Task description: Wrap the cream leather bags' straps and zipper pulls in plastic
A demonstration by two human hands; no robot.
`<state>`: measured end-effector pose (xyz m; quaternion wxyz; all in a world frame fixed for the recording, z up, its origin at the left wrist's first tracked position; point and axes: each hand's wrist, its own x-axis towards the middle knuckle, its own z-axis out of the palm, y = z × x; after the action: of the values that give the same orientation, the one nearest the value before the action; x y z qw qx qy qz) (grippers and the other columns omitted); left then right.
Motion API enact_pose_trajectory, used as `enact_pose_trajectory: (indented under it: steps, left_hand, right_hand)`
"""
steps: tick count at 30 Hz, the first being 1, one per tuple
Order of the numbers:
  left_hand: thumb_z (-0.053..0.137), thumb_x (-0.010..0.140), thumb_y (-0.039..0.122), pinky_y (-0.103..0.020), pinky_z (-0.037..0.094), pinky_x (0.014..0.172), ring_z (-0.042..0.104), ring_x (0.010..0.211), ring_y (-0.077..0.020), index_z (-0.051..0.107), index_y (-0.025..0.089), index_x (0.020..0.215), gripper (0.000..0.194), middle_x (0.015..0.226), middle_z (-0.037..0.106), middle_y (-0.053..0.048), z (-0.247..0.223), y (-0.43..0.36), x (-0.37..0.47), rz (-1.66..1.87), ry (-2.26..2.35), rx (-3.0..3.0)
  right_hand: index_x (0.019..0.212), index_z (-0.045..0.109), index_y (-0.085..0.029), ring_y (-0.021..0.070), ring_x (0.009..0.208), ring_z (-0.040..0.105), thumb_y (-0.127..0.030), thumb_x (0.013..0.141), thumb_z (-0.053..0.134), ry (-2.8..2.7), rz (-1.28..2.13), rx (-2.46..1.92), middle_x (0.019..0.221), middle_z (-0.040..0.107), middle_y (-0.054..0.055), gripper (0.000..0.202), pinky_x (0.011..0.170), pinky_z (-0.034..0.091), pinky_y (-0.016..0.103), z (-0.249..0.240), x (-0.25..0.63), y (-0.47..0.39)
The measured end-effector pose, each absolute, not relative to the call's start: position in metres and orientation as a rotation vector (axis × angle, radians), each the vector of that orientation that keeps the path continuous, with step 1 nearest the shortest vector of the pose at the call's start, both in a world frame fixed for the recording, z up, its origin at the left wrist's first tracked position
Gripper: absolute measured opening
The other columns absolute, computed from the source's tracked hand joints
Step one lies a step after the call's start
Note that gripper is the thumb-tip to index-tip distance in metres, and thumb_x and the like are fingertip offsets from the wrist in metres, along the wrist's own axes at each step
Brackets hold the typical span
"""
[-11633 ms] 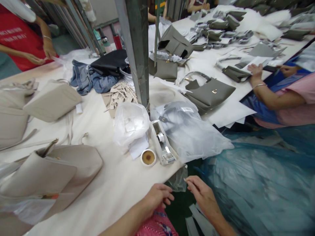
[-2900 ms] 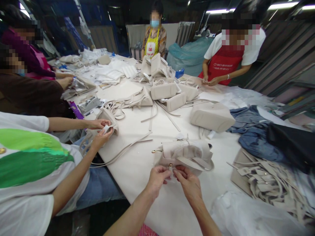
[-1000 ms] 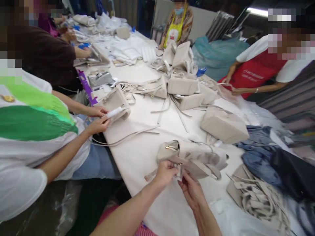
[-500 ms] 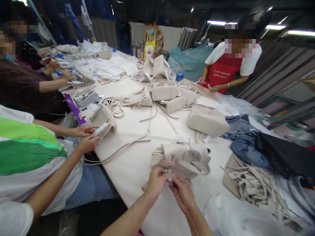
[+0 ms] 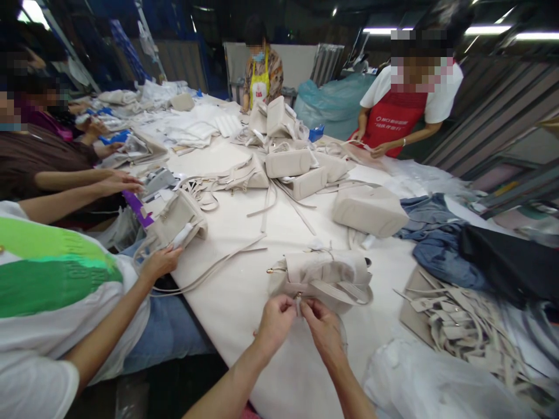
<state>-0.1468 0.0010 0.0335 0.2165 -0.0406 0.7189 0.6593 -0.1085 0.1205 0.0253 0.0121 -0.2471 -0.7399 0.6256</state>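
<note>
A beige handbag [image 5: 325,273] lies on its side in front of me, its straps looped over the near side and a gold zip pull at its left end. From a small gold fitting on its lower edge hangs a small pale tab [image 5: 299,306]. My left hand [image 5: 278,322] pinches this tab from the left, thumb against forefinger. On the other side my right hand [image 5: 324,329] is closed, its thumb and forefinger pinching the tab too. Fingertips hide part of the tab, and what it is made of is unclear.
Another beige bag [image 5: 369,210] lies beyond mine, and several are piled mid-table [image 5: 288,163]. At right are beige straps [image 5: 458,326], denim cloth [image 5: 437,250], a black bag [image 5: 510,256] and clear plastic [image 5: 419,378]. A neighbour's hand [image 5: 163,262] holds a bag at left.
My hands have drawn closer together around the tab; the clear film seen between them before is now mostly hidden. The neighbour at left has reached one hand forward across the table.
</note>
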Motion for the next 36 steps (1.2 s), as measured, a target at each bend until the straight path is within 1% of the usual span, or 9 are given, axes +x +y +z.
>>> enact_pose_trajectory:
  steps: [4, 9, 13, 17, 20, 26, 29, 32, 36]
  left_hand:
    - [0.050, 0.058, 0.015, -0.024, 0.036, 0.057, 0.050, 0.060, -0.0135, 0.067, 0.017, 0.060, 0.017, 0.058, 0.059, 0.001, 0.046, -0.009, -0.154, 1.741, 1.935, -0.076]
    - [0.051, 0.056, 0.019, -0.024, 0.039, 0.052, 0.051, 0.054, -0.0121, 0.065, 0.015, 0.062, 0.016, 0.056, 0.058, -0.001, 0.049, -0.011, -0.157, 1.715, 1.780, -0.156]
    - [0.058, 0.056, 0.024, -0.024, 0.041, 0.051, 0.052, 0.051, -0.0107, 0.061, 0.013, 0.062, 0.013, 0.056, 0.059, -0.002, 0.048, -0.013, -0.160, 1.719, 1.650, -0.156]
    - [0.068, 0.054, 0.031, -0.022, 0.039, 0.049, 0.049, 0.047, -0.0081, 0.060, 0.012, 0.062, 0.022, 0.053, 0.058, -0.001, 0.045, -0.017, -0.163, 1.706, 1.561, -0.150]
    - [0.071, 0.053, 0.034, -0.021, 0.036, 0.046, 0.048, 0.045, -0.0074, 0.061, 0.012, 0.064, 0.027, 0.054, 0.059, -0.001, 0.040, -0.015, -0.163, 1.702, 1.542, -0.155]
    - [0.073, 0.055, 0.036, -0.021, 0.031, 0.045, 0.045, 0.045, -0.0075, 0.063, 0.011, 0.060, 0.027, 0.048, 0.053, 0.001, 0.037, -0.009, -0.163, 1.733, 1.558, -0.143]
    - [0.074, 0.054, 0.034, -0.021, 0.023, 0.045, 0.042, 0.047, -0.0064, 0.066, 0.011, 0.064, 0.027, 0.051, 0.053, 0.002, 0.038, -0.007, -0.163, 1.772, 1.572, -0.164]
    - [0.074, 0.053, 0.031, -0.022, 0.020, 0.046, 0.040, 0.051, -0.0060, 0.067, 0.011, 0.068, 0.026, 0.058, 0.054, 0.002, 0.039, -0.004, -0.162, 1.807, 1.567, -0.207]
    - [0.069, 0.051, 0.028, -0.021, 0.019, 0.047, 0.041, 0.057, -0.0070, 0.064, 0.013, 0.069, 0.024, 0.065, 0.053, 0.002, 0.043, 0.002, -0.161, 1.830, 1.535, -0.299]
  right_hand:
    - [0.069, 0.064, -0.021, 0.0189, 0.066, 0.053, -0.049, 0.069, 0.059, -2.341, 1.901, -0.792, 0.066, 0.062, 0.001, 0.029, 0.067, 0.042, 0.030, 0.025, -0.109, 0.120]
    - [0.064, 0.059, -0.020, 0.0170, 0.062, 0.049, -0.048, 0.068, 0.056, -2.355, 1.898, -0.779, 0.061, 0.058, 0.000, 0.029, 0.062, 0.039, 0.029, 0.029, -0.109, 0.118]
    - [0.062, 0.056, -0.020, 0.0157, 0.059, 0.046, -0.048, 0.068, 0.056, -2.368, 1.972, -0.709, 0.058, 0.054, -0.001, 0.028, 0.059, 0.037, 0.028, 0.034, -0.110, 0.122]
    - [0.057, 0.052, -0.021, 0.0150, 0.056, 0.044, -0.047, 0.068, 0.057, -2.364, 2.025, -0.680, 0.055, 0.052, -0.002, 0.029, 0.056, 0.037, 0.028, 0.038, -0.112, 0.123]
    - [0.056, 0.051, -0.021, 0.0143, 0.052, 0.043, -0.045, 0.067, 0.058, -2.343, 2.048, -0.686, 0.052, 0.050, -0.002, 0.027, 0.055, 0.037, 0.028, 0.038, -0.112, 0.121]
    - [0.066, 0.054, -0.021, 0.0132, 0.055, 0.047, -0.039, 0.066, 0.060, -2.270, 2.131, -0.664, 0.059, 0.053, -0.003, 0.020, 0.053, 0.038, 0.026, 0.034, -0.107, 0.122]
    - [0.074, 0.054, -0.020, 0.0133, 0.060, 0.053, -0.043, 0.069, 0.064, -2.181, 2.302, -0.666, 0.063, 0.058, -0.002, 0.026, 0.058, 0.043, 0.026, 0.038, -0.103, 0.121]
    - [0.081, 0.052, -0.020, 0.0139, 0.062, 0.060, -0.048, 0.067, 0.068, -2.010, 2.504, -0.824, 0.067, 0.061, -0.002, 0.036, 0.062, 0.048, 0.027, 0.045, -0.099, 0.116]
    - [0.086, 0.049, -0.020, 0.0110, 0.052, 0.058, -0.047, 0.067, 0.069, -1.851, 2.693, -0.986, 0.060, 0.057, -0.006, 0.038, 0.054, 0.046, 0.024, 0.047, -0.088, 0.110]
